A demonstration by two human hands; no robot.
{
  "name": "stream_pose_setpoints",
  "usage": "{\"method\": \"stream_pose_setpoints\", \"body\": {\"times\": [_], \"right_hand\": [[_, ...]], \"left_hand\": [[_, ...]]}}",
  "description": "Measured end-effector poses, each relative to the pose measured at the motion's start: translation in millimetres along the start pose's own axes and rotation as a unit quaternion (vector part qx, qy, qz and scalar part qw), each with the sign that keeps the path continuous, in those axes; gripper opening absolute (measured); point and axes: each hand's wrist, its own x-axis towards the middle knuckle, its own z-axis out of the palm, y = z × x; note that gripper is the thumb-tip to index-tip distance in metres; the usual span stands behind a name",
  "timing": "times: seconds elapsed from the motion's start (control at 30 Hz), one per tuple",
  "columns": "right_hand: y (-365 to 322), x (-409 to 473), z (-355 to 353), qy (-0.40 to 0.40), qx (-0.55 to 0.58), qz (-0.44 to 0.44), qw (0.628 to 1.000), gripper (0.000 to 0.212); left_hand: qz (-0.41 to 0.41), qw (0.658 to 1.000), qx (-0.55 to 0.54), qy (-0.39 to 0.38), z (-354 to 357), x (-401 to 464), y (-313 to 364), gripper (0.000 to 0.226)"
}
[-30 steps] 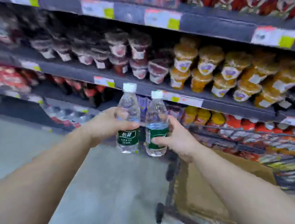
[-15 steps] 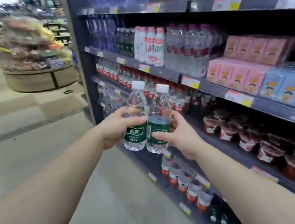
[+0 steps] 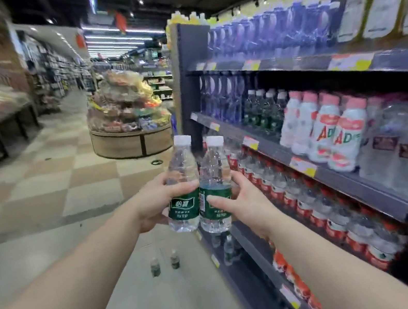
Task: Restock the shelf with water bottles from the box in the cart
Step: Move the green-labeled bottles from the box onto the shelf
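I hold two small clear water bottles with green labels and white caps upright, side by side and touching, in front of me. My left hand (image 3: 155, 203) grips the left bottle (image 3: 181, 185) around its middle. My right hand (image 3: 235, 198) grips the right bottle (image 3: 215, 187) from the right side. The shelf (image 3: 336, 171) runs along my right. A row of the same green-labelled bottles (image 3: 262, 112) stands on its middle level, beyond my hands. The cart and the box are out of view.
White bottles with pink caps (image 3: 329, 129) stand right of the green-labelled row, red-labelled bottles (image 3: 300, 197) fill the level below. Two small bottles (image 3: 164, 260) stand on the floor by the shelf's foot. A round display stand (image 3: 129, 121) sits ahead in the aisle.
My view has swung left and up along the shelf, from the cart and snack cups to the drinks section. Both hands kept their bottles in front of me.
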Motion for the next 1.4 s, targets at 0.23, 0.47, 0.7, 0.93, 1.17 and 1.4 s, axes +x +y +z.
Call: {"method": "stream_pose_setpoints", "body": {"times": [0.23, 0.47, 0.7, 0.93, 1.17, 1.4], "right_hand": [[12.7, 154.7, 37.0, 0.006, -0.002, 0.009, 1.0, 0.057], [30.4, 283.2, 60.7, 0.129, 0.014, 0.033, 0.991, 0.047], [33.2, 347.1, 40.3, 0.253, -0.022, 0.084, 0.964, 0.068], [45.5, 383.0, -28.0, 0.357, -0.088, 0.101, 0.924, 0.046], [49.2, 429.7, -94.3, 0.429, -0.127, 0.099, 0.889, 0.042], [58.9, 439.8, -125.8, 0.49, -0.144, 0.115, 0.852, 0.076]], "left_hand": [[0.02, 0.999, -0.029, 0.02, -82.2, 146.2, -2.6, 0.062], [0.063, 0.997, 0.004, -0.033, -138.3, 309.2, 4.5, 0.12], [0.083, 0.983, 0.039, -0.161, -131.7, 444.7, 24.5, 0.116], [0.127, 0.963, 0.061, -0.228, -71.0, 504.7, 48.9, 0.112], [0.105, 0.967, 0.034, -0.228, -72.1, 586.5, 72.3, 0.127], [0.097, 0.961, 0.015, -0.259, -33.3, 621.2, 82.0, 0.049]]}}
